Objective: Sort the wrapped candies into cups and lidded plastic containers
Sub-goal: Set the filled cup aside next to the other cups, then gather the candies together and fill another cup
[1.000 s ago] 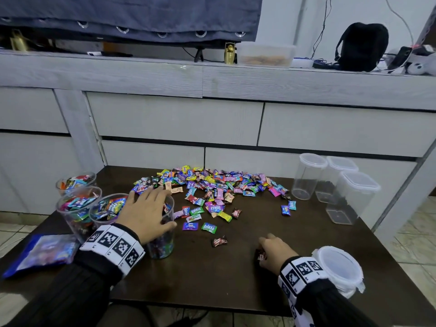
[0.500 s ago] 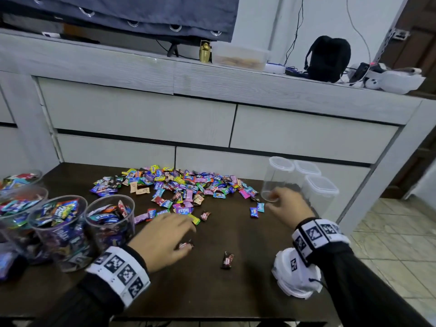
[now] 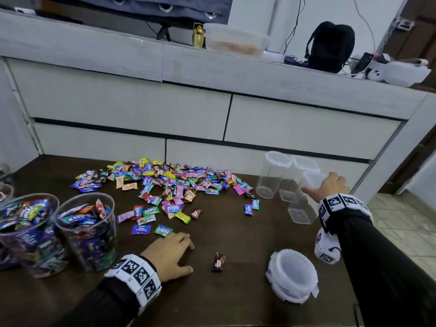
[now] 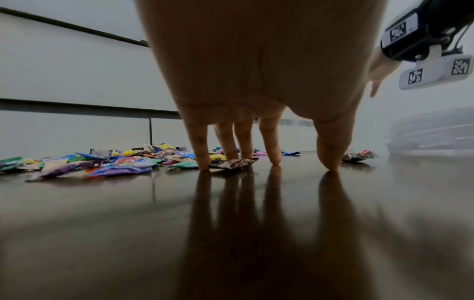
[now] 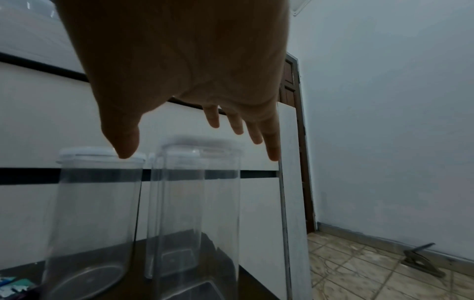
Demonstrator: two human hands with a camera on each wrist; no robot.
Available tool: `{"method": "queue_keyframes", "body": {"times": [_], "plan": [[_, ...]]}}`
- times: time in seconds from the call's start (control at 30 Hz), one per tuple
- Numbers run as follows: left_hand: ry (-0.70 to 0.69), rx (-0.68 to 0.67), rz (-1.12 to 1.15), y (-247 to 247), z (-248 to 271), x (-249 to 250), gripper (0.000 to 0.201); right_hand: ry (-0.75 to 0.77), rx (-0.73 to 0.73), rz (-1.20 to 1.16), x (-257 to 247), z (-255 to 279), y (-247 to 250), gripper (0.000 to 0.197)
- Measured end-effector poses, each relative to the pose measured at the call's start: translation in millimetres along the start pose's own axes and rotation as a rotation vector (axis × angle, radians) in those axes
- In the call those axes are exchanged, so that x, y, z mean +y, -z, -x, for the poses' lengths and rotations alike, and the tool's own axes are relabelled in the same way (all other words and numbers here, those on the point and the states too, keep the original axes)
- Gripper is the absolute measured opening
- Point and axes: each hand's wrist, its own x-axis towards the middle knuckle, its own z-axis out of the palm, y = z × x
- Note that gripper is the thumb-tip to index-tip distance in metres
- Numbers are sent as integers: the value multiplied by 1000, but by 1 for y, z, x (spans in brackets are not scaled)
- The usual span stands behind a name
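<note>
Wrapped candies (image 3: 169,182) lie in a loose pile across the middle of the dark table (image 3: 236,303). My left hand (image 3: 186,257) rests on its straight fingertips (image 4: 274,160) in front of the pile. Two of them touch a brown candy (image 4: 233,163), which the head view hides. Another brown candy (image 3: 218,262) lies just right of the thumb. My right hand (image 3: 323,185) hovers with spread fingers (image 5: 271,150) over the clear containers: a round one (image 3: 271,175) and square ones (image 3: 302,208). It holds nothing. Two candy-filled cups (image 3: 87,232) stand at the left.
A stack of white lids (image 3: 291,276) sits near the front right edge, under my right forearm. More filled cups (image 3: 4,192) crowd the far left edge. A grey drawer unit (image 3: 212,114) stands right behind the table. Tiled floor (image 3: 396,223) lies to the right.
My right hand left the table's front and reached right to the containers. My left hand came off the cup and set its fingertips down by a brown candy. The view swung right.
</note>
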Motion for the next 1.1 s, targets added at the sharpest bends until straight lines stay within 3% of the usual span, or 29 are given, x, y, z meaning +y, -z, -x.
{"method": "queue_keyframes", "body": {"times": [0.13,0.37,0.53,0.7,0.83,0.9,1.0,1.1], "plan": [[0,-11,-3,0,0,-2,59,-27,-38,0,5,-7,-16,87],[1,-1,-5,-2,-1,-2,59,-19,60,-144,3,-5,-21,80],[6,-4,15,-1,0,-2,57,277,105,-237,-16,15,-4,76],[34,7,105,5,2,-2,68,571,-71,-333,-61,63,20,72],[126,161,404,10,10,-8,108,815,-233,-346,-94,117,27,71],[103,280,628,14,17,-13,123,911,-319,-358,-104,144,27,69],[-11,393,865,21,29,-19,132,995,-422,-375,-114,179,23,68],[-77,436,940,25,40,-22,133,1053,-489,-370,-122,204,14,67]]}}
